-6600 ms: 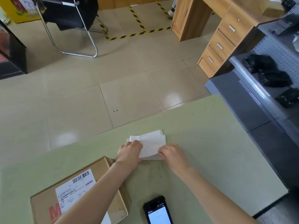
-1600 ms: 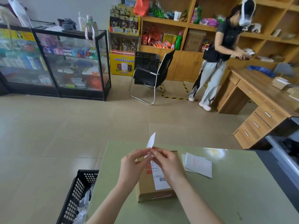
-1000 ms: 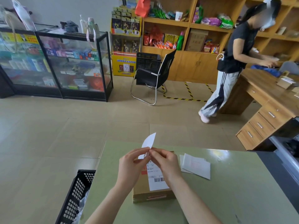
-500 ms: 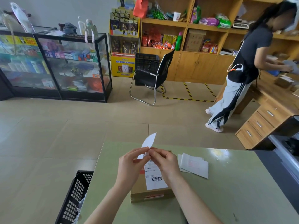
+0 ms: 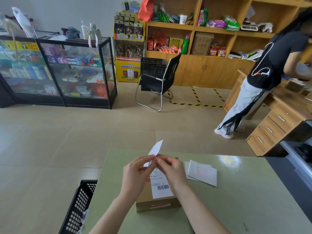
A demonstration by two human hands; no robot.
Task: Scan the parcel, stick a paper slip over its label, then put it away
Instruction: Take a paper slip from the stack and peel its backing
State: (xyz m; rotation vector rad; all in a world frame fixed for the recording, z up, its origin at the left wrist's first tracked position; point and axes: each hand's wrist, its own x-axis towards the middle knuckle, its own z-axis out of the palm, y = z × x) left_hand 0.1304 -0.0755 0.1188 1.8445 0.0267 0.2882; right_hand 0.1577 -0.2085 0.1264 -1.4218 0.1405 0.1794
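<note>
Left hand (image 5: pixel 135 174) and right hand (image 5: pixel 172 169) both pinch a white paper slip (image 5: pixel 156 149), fingertips closed on it, raised above the parcel (image 5: pixel 158 198) lying on the green table (image 5: pixel 236 208), label up.

Two bare forearms reach in from the bottom edge, over the green surface (image 5: pixel 236 200). No sleeves, gloves, rings, watches or bracelets show on either arm. The left hand (image 5: pixel 133 176) and the right hand (image 5: pixel 172 171) are both bare, with slim fingers and short, plain, unpainted nails. Nothing more of the body is visible.
</note>
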